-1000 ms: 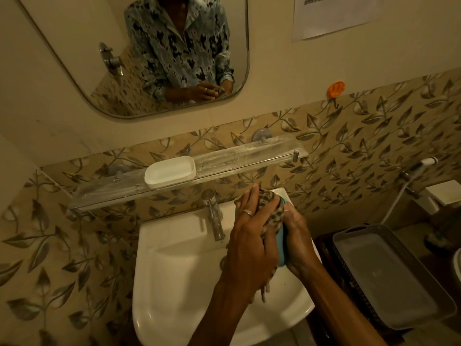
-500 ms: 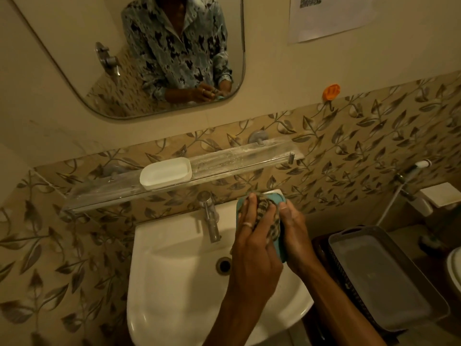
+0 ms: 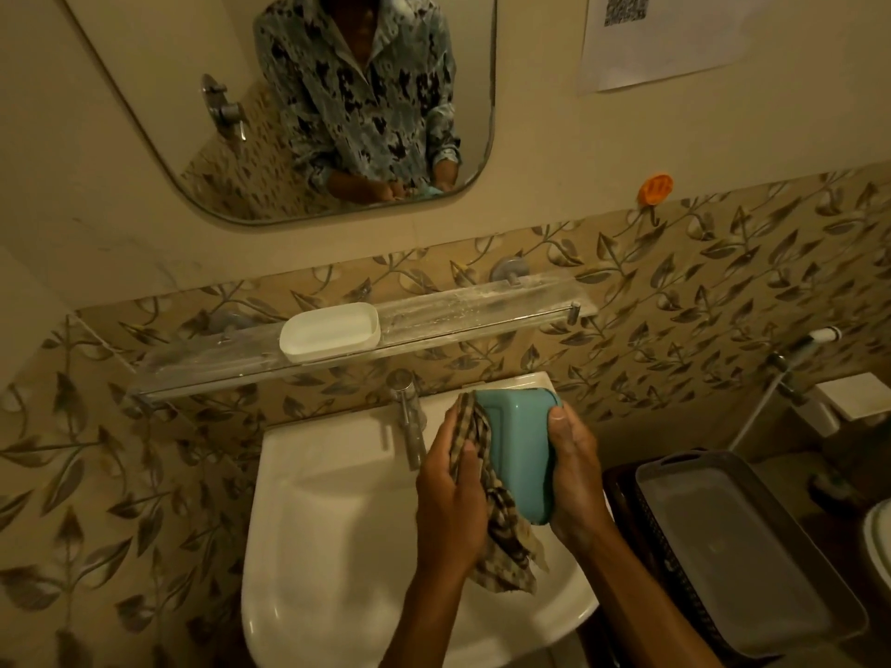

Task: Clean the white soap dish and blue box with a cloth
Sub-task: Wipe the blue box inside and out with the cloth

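Over the right side of the white sink (image 3: 337, 547) I hold the blue box (image 3: 523, 455) on its edge, its smooth outer face turned up. My right hand (image 3: 576, 479) grips its right side, thumb on the top corner. My left hand (image 3: 451, 503) presses a checked brown cloth (image 3: 501, 532) against the box's left side; the cloth's loose end hangs down below the box. The white soap dish (image 3: 330, 331) sits on the glass shelf (image 3: 482, 311) above the tap.
A chrome tap (image 3: 407, 417) stands just left of my hands. A mirror (image 3: 313, 103) hangs above the shelf. A grey tray on a dark basket (image 3: 742, 552) sits at the right, with a hand spray (image 3: 819, 337) on the wall behind it.
The cloth and my left hand have slid from the top of the blue box to its left side, so the box's blue face now shows. The camera has moved closer.
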A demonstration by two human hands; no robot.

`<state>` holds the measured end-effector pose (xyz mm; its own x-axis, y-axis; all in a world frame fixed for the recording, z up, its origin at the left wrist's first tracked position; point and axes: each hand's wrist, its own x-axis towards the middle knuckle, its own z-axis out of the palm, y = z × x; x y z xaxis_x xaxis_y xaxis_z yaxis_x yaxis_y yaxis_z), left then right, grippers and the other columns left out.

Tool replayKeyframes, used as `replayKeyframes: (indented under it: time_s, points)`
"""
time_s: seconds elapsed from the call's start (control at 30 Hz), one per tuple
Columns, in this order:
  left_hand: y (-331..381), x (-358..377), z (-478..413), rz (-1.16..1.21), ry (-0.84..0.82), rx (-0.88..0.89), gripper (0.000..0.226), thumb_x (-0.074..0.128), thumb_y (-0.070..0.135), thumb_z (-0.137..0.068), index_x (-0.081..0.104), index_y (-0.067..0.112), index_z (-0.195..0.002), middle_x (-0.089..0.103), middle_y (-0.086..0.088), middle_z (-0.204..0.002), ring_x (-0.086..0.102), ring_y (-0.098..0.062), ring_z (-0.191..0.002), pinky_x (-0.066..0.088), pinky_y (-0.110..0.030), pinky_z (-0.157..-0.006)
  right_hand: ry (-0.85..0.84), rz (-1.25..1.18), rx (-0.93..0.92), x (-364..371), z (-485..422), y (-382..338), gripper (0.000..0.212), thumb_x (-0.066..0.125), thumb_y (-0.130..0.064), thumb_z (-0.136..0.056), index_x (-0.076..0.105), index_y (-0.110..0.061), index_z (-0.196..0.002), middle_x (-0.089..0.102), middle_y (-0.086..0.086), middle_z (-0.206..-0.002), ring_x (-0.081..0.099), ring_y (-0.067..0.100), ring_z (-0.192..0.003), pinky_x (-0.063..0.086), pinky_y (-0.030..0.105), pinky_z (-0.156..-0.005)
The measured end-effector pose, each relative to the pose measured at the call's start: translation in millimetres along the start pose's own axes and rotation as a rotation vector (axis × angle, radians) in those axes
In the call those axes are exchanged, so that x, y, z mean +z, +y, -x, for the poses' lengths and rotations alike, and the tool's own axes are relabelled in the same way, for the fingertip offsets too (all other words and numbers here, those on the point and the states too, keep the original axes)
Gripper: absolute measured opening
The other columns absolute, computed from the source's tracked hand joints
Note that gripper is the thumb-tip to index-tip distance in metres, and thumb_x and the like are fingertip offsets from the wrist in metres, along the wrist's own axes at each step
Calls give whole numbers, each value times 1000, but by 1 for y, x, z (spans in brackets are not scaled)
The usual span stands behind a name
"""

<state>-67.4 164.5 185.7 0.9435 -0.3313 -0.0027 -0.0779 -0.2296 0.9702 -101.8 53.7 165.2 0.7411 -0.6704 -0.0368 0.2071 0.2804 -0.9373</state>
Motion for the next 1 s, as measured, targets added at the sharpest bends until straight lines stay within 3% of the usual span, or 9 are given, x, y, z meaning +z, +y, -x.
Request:
replayKeyframes:
  time_s: [0.07, 0.2, 0.33, 0.5, 0.57, 0.67, 0.77, 0.87, 1.0]
  points:
    - [-7, 2, 8, 6, 42, -43, 48, 39, 34, -92, 36, 31, -140, 47, 11, -133, 44, -1, -118, 40, -18, -99, 59, -1, -33, 3, 0, 2, 27, 41, -41, -97, 61, -24, -95, 66, 6, -87, 65, 21, -77, 55, 36, -61]
    - [-16, 14, 31, 112, 99, -148, 43, 37, 15, -99, 37, 26, -141, 46, 14, -130, 47, 5, -112, 39, 3, -80, 124, 69, -98, 7, 1, 5, 21, 39, -44, -97, 54, -29, -97, 63, 5, -90, 66, 12, -74, 55, 32, -59]
    - [-30, 26, 39, 297, 96, -358, 38, 42, 14, -98, 46, 23, -135, 57, 2, -129, 55, -11, -115, 46, -32, -100, 22, 390, -253, 12, 2, 10, 14, 37, -35, -99, 48, -27, -96, 58, -6, -89, 61, -4, -78, 50, 15, -59]
    - [-44, 10, 28, 612, 46, -639, 28, 43, 12, -97, 58, 13, -121, 67, -11, -114, 64, -31, -104, 47, -51, -96, -178, 836, -383, -9, -13, 22, 12, 36, -29, -100, 45, -22, -98, 56, -9, -86, 57, -5, -69, 42, 7, -54]
    - [-51, -6, 20, 654, 96, -654, 28, 44, 14, -97, 59, 13, -120, 68, -14, -111, 65, -35, -101, 47, -55, -93, -294, 1061, -455, -21, -17, 24, 19, 33, -35, -99, 48, -23, -100, 58, -8, -84, 53, -2, -62, 36, 7, -52]
    - [-55, -28, 4, 619, 133, -600, 31, 51, 23, -93, 57, 16, -123, 69, -14, -107, 65, -35, -98, 52, -49, -86, -516, 1281, -559, -29, -15, 24, 29, 37, -37, -99, 54, -20, -115, 69, 1, -100, 64, 11, -80, 41, 14, -62]
    - [-53, -44, -14, 497, 28, -600, 65, 70, 47, -73, 46, 25, -129, 65, -13, -113, 63, -35, -100, 51, -52, -88, -714, 1323, -637, -22, -7, 21, 19, 50, -23, -95, 56, -25, -114, 68, 3, -110, 63, 16, -96, 47, 25, -78]
    - [-48, -49, -19, 365, -129, -588, 93, 79, 57, -53, 39, 32, -132, 60, -9, -122, 61, -31, -104, 53, -47, -87, -877, 1397, -739, -8, 2, 23, 30, 58, -16, -90, 56, -29, -117, 69, 0, -113, 61, 18, -103, 44, 36, -95]
    - [-53, -49, -16, 367, -209, -535, 65, 77, 34, -59, 57, 21, -120, 71, -6, -107, 68, -25, -97, 54, -34, -70, -944, 1443, -874, -2, -1, 20, 38, 68, -19, -84, 55, -31, -117, 72, -3, -103, 61, 18, -91, 42, 32, -83]
